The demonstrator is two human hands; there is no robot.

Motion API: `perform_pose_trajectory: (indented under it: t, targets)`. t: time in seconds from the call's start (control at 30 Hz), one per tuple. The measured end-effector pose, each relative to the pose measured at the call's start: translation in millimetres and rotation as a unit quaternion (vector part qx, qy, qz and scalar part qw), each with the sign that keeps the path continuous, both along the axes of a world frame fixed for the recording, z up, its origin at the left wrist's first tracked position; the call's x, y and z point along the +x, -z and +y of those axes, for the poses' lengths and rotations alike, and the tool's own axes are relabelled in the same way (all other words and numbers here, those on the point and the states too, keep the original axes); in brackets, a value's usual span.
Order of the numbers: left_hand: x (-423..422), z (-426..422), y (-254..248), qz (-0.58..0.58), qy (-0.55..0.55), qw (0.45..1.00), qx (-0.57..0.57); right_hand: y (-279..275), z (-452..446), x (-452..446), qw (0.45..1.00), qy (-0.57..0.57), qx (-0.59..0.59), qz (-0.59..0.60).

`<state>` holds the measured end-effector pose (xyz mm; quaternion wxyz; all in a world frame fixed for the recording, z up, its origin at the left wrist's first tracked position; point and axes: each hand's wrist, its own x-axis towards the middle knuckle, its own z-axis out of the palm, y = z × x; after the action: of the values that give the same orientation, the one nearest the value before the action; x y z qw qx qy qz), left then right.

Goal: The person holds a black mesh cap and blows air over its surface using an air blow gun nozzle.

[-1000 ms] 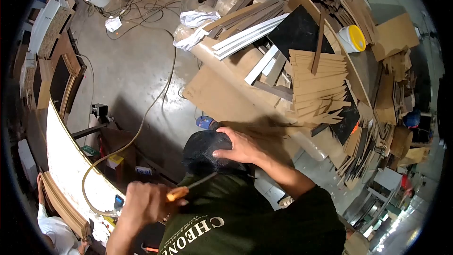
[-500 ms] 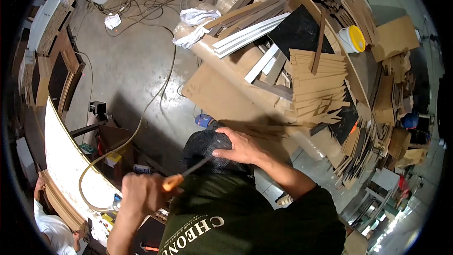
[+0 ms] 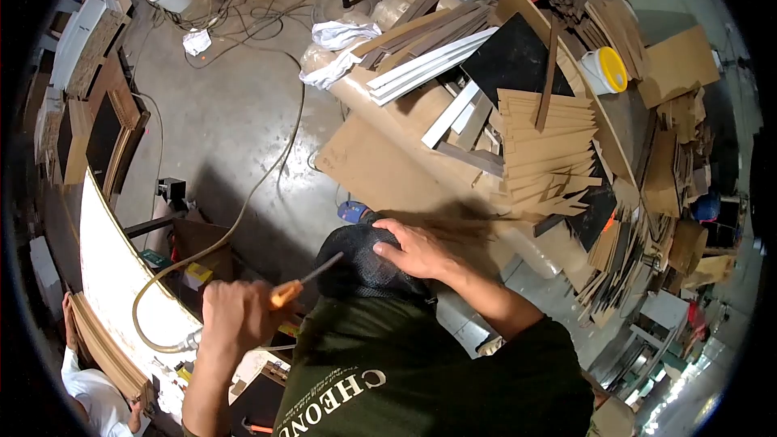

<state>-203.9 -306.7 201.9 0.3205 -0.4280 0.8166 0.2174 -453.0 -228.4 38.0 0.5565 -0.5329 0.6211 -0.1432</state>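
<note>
My left hand [image 3: 236,314] is closed around the orange handle of a thin metal-shafted tool [image 3: 287,293]. Its shaft points up and right, with the tip in front of the black mesh fabric [image 3: 348,263]. That fabric covers a rounded shape, which looks like my bent knee. On its right side rests my right hand [image 3: 417,251], thumb apart from the fingers and no tool in it. Below both hands is my dark green shirt [image 3: 388,356] with white lettering. A blue shoe tip [image 3: 352,211] shows just above the mesh.
A hose [image 3: 235,231] loops over a white curved panel [image 3: 113,267] at left. At lower left, a co-worker in white [image 3: 97,396] holds stacked curved boards [image 3: 105,348]. Cardboard strips [image 3: 542,137] and white strips [image 3: 433,65] lie at upper right. Buckets stand behind.
The tool's tip has moved up and left across the mesh fabric, and its shaft has swung. My left hand has risen slightly. My right hand has hardly moved.
</note>
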Motion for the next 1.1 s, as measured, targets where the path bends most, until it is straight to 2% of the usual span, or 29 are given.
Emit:
perform_pose_trajectory:
  t: [0.1, 0.13, 0.2, 0.23, 0.33, 0.4, 0.47, 0.5, 0.6, 1.1]
  targets:
    - [6, 11, -2, 0.082, 0.052, 0.995, -0.007, 3, 2, 0, 1.0, 0.0, -0.002, -0.007]
    - [13, 11, 9, 0.08, 0.048, 0.996, -0.008, 4, 2, 0, 1.0, 0.005, -0.006, -0.011]
    - [19, 3, 25, 0.051, -0.031, 0.995, -0.079, 5, 4, 0, 1.0, -0.003, -0.021, 0.0]
    - [13, -3, 17, 0.016, -0.028, 0.996, -0.078, 5, 4, -1, 0.999, -0.007, -0.034, 0.011]
    - [6, 2, 3, 0.041, 0.025, 0.999, -0.02, 11, 6, -3, 1.0, 0.006, -0.018, -0.008]
    - [8, 1, 11, 0.021, 0.016, 1.0, 0.002, 6, 4, -3, 1.0, 0.001, -0.016, -0.014]
    - [16, -5, 25, 0.013, -0.039, 0.999, -0.011, 5, 4, -6, 1.0, 0.002, -0.016, -0.013]
    - [3, -9, 10, -0.02, 0.004, 1.0, 0.011, 6, 5, -7, 1.0, -0.002, -0.019, -0.009]
    - [-7, -9, 4, -0.008, -0.002, 1.0, 0.018, 3, 4, -6, 1.0, -0.006, -0.019, -0.015]
    - [-17, -13, 12, 0.003, 0.034, 0.999, -0.001, 6, 4, -15, 0.999, -0.01, -0.027, -0.014]
